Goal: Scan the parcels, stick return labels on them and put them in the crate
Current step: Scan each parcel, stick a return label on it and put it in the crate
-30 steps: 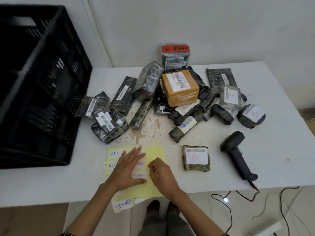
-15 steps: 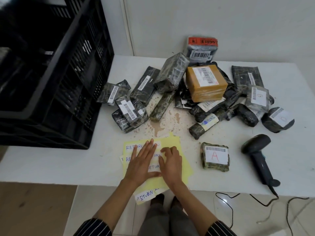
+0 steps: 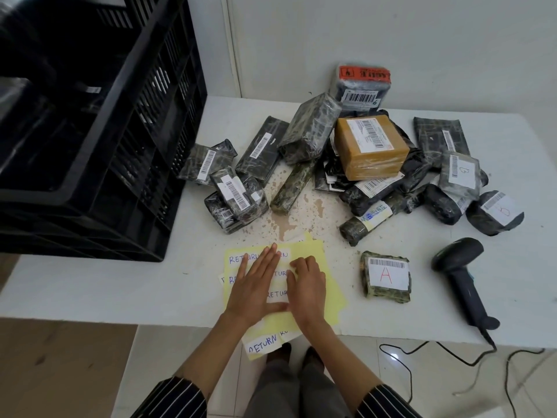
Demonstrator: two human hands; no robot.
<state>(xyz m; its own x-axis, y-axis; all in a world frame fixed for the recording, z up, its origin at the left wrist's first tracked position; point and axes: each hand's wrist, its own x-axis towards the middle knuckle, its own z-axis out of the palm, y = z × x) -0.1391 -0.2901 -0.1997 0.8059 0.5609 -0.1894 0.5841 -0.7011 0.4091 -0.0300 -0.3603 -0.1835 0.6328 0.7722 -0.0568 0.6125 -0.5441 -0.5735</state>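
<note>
Beside parcel A (image 3: 385, 276), white blue-inked RETURN labels (image 3: 241, 258) sit on yellow sheets (image 3: 310, 248).

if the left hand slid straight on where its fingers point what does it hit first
Probably the long narrow parcel at the pile's near edge. The left hand lies flat on the yellow label sheet; only stained table shows between them.

You had bare worktop (image 3: 99, 285) free at nine o'clock, in front of the crate (image 3: 90, 146). The parcel heap (image 3: 310, 131) barred twelve; at three, parcel A (image 3: 385, 277) and the scanner (image 3: 461, 282) stood near together.
</note>
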